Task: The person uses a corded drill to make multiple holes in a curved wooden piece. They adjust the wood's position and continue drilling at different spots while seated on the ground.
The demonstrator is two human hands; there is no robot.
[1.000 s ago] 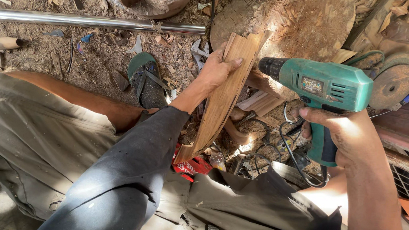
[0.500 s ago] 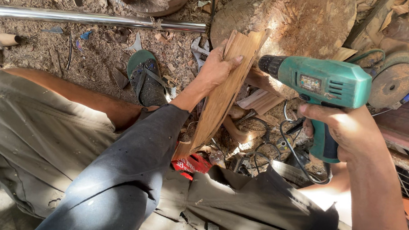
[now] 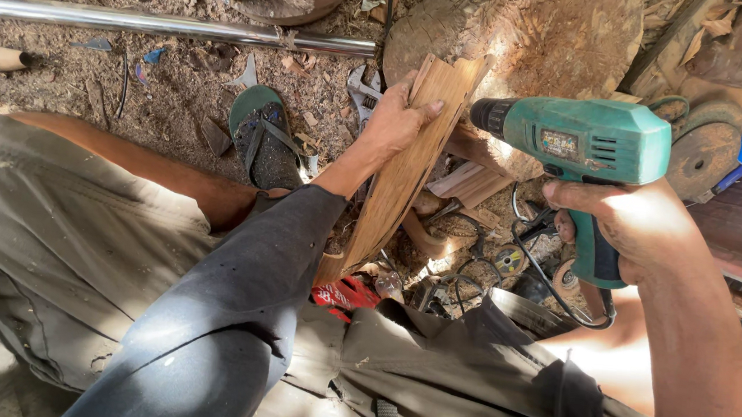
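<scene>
Head view: left hand (image 3: 395, 122) grips the wooden slat (image 3: 404, 171) upright against the stump (image 3: 533, 34); right hand (image 3: 628, 226) clasps the green drill (image 3: 581, 147), tip at the slat's edge. No hole is visible yet.

Rough wooden plank (image 3: 402, 171), glossy plastic drill (image 3: 590, 148)
</scene>
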